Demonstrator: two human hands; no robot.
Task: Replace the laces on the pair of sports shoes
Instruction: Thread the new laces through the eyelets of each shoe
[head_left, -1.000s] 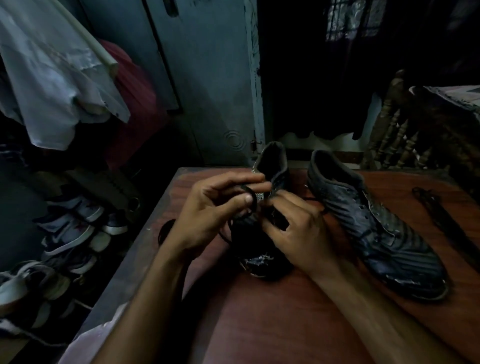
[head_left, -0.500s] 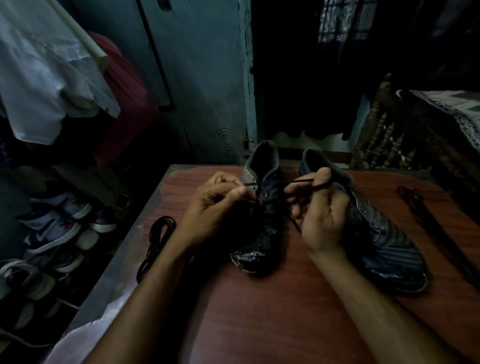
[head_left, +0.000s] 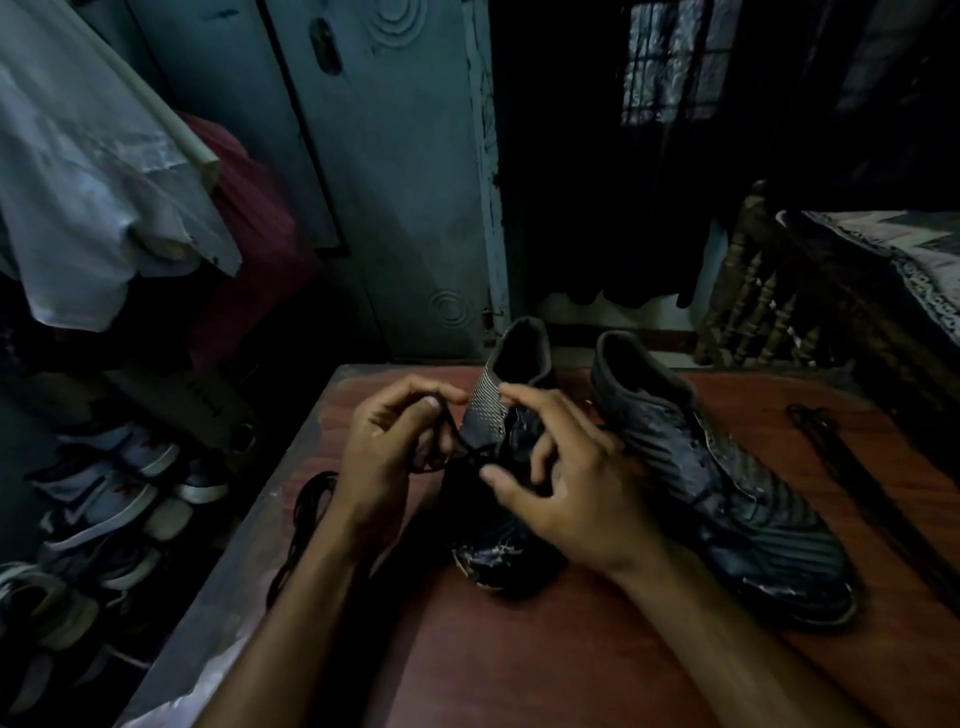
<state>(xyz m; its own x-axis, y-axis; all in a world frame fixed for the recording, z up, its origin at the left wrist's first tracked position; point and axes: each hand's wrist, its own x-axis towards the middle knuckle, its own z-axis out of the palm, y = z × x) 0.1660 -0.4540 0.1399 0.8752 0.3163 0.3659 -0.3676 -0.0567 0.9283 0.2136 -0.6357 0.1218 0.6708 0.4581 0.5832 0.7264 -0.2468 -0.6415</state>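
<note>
Two dark sports shoes stand on the reddish table (head_left: 519, 665), toes toward me. My hands work at the left shoe (head_left: 498, 561). My left hand (head_left: 395, 452) pinches a black lace (head_left: 454, 434) between thumb and fingers just left of the shoe's collar; the lace runs down to the eyelets. My right hand (head_left: 576, 483) lies over the lacing area with fingers curled, the index tip near the tongue and the thumb across the upper. What its fingers hold is hidden. The right shoe (head_left: 727, 493) stands untouched beside it.
A coiled black lace (head_left: 306, 514) lies near the table's left edge and another dark lace (head_left: 841, 457) lies at the right. A rack of sneakers (head_left: 104, 493) stands at the left below hanging clothes (head_left: 93, 182). Behind are a door (head_left: 395, 182) and a bed (head_left: 909, 260).
My right hand, which held the lace taut above the shoes, has come down onto the left shoe's lacing area. My left hand still pinches the lace beside the collar.
</note>
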